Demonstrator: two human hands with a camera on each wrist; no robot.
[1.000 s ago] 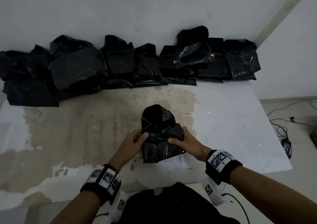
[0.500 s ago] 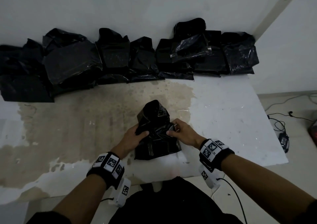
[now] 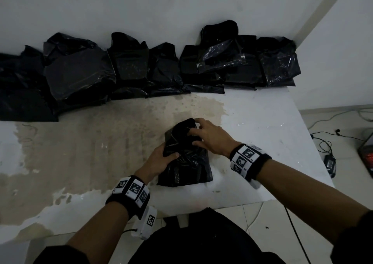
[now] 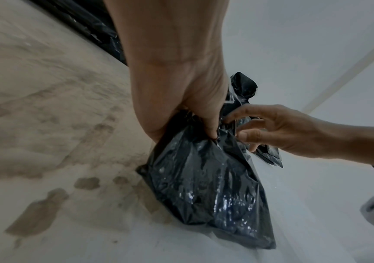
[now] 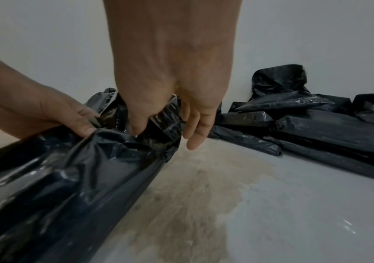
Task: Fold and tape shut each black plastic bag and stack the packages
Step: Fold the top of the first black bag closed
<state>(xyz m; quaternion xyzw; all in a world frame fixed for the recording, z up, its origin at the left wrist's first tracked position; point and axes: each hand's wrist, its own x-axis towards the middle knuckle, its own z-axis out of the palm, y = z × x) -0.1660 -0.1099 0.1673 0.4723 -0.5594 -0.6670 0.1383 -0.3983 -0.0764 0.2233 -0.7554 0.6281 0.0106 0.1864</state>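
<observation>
While it lies on the surface [image 3: 262, 122] just in front of the person, the bag [image 3: 185, 166] has its loose top bunched and partly turned over. The left hand [image 3: 159, 161] clamps the plastic at the bag's left edge, thumb on top, probably to pin the body down while the top is folded. The right hand [image 3: 210, 136] curls its thumb and forefingers into the crumpled neck, the remaining fingers [image 5: 195, 128] hanging free beside it; I judge it is gathering the neck to fold it flat before taping. No tape shows on this bag, nor can I make out a roll near the hands. Well apart, along the wall [image 3: 181, 11], sits a row of packages [image 3: 242, 61], some stacked on each other. Brown stains [image 3: 90, 142] mark the surface between, but nothing blocks the way there. Cables [image 3: 323, 142] trail over the floor at the right.
</observation>
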